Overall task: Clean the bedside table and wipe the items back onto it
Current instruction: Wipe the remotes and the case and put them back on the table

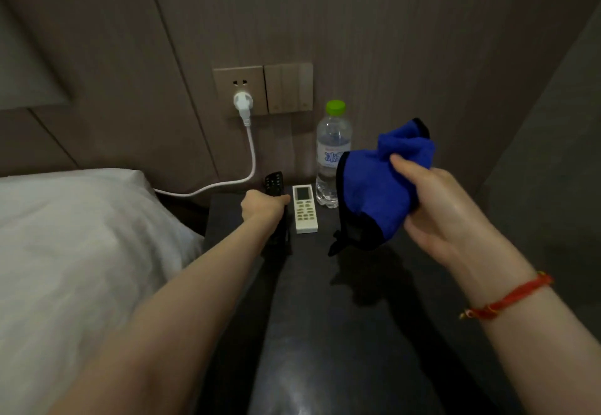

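A: Where is your left hand (263, 205) right now?

B: Stretched out to the far part of the dark surface (351, 300), with your fingers wrapped round the black remote (273, 183). Its top end sticks out past your knuckles, and its lower end shows under your wrist.

A: And your right hand (435, 209)?

B: Raised above the surface, closed on a bunched blue cloth (374, 193) with a black edge. The cloth hangs down from your grip, clear of the surface, and a red string bracelet (507, 297) sits on that wrist.

A: What else lies there?

B: A white remote (305, 209) lies flat just beside the black one, on its right. A clear water bottle (331, 154) with a green cap stands upright behind it, near the wall, partly hidden by your cloth.

A: And to the left?

B: The bed's white pillow (81, 235) is next to the surface. A white plug (243, 102) sits in the wall socket, and its cable runs down behind the pillow.
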